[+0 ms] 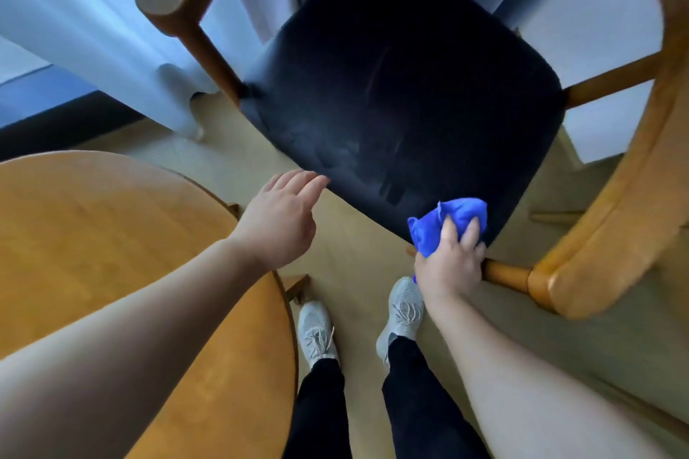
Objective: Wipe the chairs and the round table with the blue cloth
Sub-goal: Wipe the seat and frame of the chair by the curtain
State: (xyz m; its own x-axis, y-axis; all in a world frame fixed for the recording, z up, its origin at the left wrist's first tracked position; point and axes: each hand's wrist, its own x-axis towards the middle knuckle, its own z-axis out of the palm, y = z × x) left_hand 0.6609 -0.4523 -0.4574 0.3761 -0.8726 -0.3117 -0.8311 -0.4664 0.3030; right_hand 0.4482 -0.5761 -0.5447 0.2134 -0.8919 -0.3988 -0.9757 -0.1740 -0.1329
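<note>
**mopsy_77:** So what's going on with the grip here? The right hand (449,265) has the blue cloth (447,222) scrunched into a wad instead of laid flat.

**tidy_dan:** Yeah, the fingers (470,233) are curled over the top of it, pinching the bundle against the near corner of the chair's dark seat (402,93). My guess is a wad gives you more pressure on a corner edge than a flat sheet would. Part of the cloth pokes out ahead of the knuckles, so that bit is doing the rubbing.

**mopsy_77:** And the left hand (279,220)? It holds nothing.

**tidy_dan:** Right, it's spread loose, palm down, hovering just off the seat's front edge, above the floor between the round table (112,235) and the chair. Looks like it's there for balance, or ready to steady the chair. I can't tell if the fingertips touch the seat.

**mopsy_77:** Why stand so close?

**tidy_dan:** Feet are right at the seat's front, table on the left, the chair's wooden armrest (604,227) on the right. Puts everything in reach. There are faint smeary marks on the seat near the front, so I'd say the seat is mid-wipe, and the armrests and table are probably still to do.
</note>
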